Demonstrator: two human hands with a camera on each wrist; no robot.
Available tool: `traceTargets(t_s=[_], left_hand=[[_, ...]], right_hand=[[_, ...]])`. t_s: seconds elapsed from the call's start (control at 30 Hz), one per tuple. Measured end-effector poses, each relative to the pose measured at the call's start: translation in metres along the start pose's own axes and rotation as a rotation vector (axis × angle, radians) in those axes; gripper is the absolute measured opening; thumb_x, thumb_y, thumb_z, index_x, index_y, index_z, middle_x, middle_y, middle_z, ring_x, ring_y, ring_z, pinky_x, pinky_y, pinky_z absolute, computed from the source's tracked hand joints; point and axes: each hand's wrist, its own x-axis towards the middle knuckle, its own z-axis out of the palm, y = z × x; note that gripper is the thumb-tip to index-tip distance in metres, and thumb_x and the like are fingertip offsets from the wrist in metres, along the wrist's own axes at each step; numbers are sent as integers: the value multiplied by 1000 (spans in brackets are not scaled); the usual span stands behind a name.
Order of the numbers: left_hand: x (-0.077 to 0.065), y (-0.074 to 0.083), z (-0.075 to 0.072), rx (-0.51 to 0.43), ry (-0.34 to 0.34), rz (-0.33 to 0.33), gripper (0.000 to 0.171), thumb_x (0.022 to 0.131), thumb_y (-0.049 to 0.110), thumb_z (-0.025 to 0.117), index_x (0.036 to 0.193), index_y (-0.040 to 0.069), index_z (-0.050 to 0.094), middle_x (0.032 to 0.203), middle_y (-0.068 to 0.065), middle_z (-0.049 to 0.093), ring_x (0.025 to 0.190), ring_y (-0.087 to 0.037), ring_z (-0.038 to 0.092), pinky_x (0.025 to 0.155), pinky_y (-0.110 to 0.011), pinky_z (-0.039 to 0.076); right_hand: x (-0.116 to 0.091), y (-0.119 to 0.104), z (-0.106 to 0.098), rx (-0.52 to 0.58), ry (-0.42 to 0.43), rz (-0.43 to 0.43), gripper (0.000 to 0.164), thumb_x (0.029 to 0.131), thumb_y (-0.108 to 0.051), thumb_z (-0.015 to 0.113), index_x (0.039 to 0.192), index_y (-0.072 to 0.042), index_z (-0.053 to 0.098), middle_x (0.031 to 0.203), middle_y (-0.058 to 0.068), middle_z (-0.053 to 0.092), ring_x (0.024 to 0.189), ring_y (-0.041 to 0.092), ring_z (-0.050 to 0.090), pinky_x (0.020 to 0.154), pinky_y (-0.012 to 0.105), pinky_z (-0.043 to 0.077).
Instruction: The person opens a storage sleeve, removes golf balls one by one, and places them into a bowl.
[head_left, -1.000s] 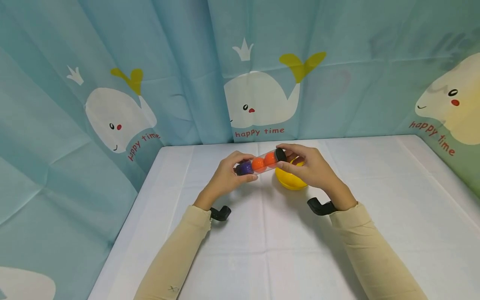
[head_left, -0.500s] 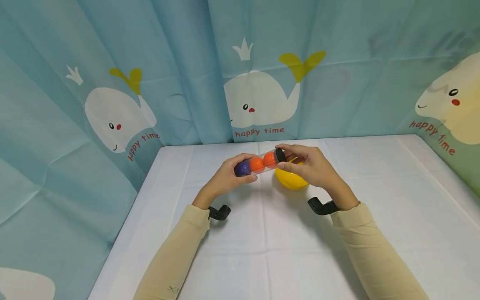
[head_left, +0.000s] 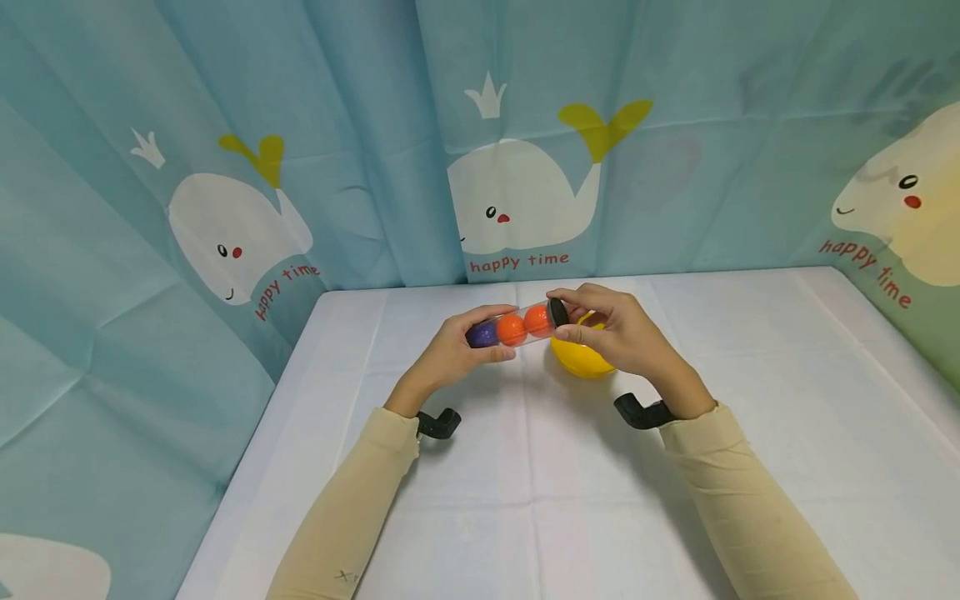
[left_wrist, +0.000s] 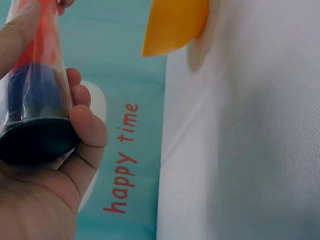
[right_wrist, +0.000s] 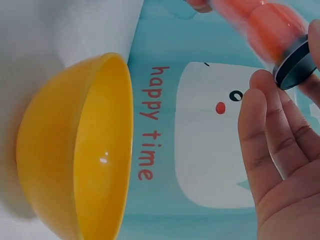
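Head view: left hand [head_left: 450,354] grips the purple-ball end of a clear tube [head_left: 532,338], its fingers [head_left: 480,314] curled round with the thumb below; right hand [head_left: 618,333] pinches the black cap [head_left: 558,312] at the far end between fingers and thumb. Tube is held up off the counter [head_left: 525,500], slightly tilted, cap end higher; inside, 2 orange balls [head_left: 512,330] and 1 purple ball [head_left: 483,335] in a row. Yellow bowl [head_left: 582,362] upright on the counter, partly hidden by right hand. Beige sleeves [head_left: 750,500], 1 black wrist mount [head_left: 440,425] per arm, blue curtain [head_left: 375,125] with whale prints behind. Left wrist view: fingers wrapped round the tube, black base [left_wrist: 37,141] facing the palm; bowl well apart from this hand. Right wrist view: cap at tube end, thumb on it, 3 fingers extended past; bowl near, not touching the hand.
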Motion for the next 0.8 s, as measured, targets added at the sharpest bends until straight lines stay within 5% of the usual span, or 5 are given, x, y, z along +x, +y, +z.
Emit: traceTargets(t_s=[0.8], left_hand=[[2,-6,-2,-61,-14,-16,56,87,21,83,139,20,65,142,-1,63,125,-23,60,110,-44,49]], right_hand=[[1,5,8,-33,33,-122,45,87,-5,80,130,-2,69,100,7,73,85,14,64,86,17,56]])
